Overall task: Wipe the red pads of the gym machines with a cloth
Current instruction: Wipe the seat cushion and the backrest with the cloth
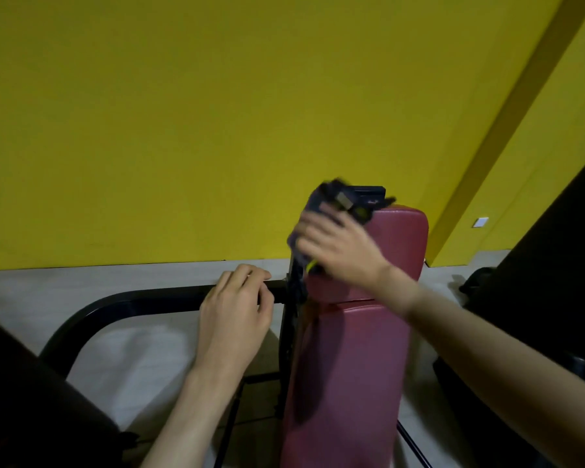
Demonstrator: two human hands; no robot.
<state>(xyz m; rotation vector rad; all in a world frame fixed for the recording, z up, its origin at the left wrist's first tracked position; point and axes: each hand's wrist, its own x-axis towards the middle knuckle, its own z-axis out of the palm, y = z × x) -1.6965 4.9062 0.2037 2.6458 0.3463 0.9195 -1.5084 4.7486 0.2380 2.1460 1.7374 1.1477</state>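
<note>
Red vinyl upper pad (399,244) of a gym machine carries a crumpled dark blue cloth (321,204) at its top left edge, pressed there by the blurred right hand (341,251), fingers spread almost straight. The left hand (237,305) curls its fingers round a black tubular metal bar (115,304) just beside the pad.

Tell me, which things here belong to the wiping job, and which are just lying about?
In the job: right hand, dark cloth it presses, upper red pad, lower red pad, left hand on the black frame bar.
Just there: yellow wall, wall switch.
</note>
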